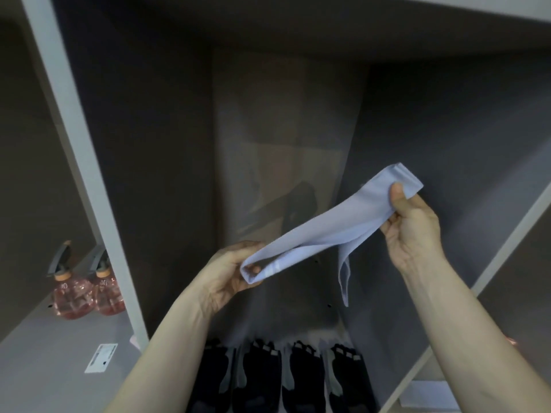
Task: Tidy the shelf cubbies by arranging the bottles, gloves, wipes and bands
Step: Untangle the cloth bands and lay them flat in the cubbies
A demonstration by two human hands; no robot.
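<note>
Apparently folded, pale-blue band (325,231) stretches between both hands' fingers (396,193).

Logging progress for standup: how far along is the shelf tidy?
Done, by the look of it: four black gloves lie in a row at the cubby front, and two pink spray bottles stand together in the left cubby. In hand: a light blue band, stretched between left hand and right hand. Left: placing it. No wipes visible.

At mid-frame, the left hand (229,275) and right hand (413,225) each pinch one end of a pale blue band (322,231), stretched across the middle cubby. Four black gloves (283,374) lie in a row along the bottom edge, and two pink spray bottles (86,290) stand at lower left.
</note>
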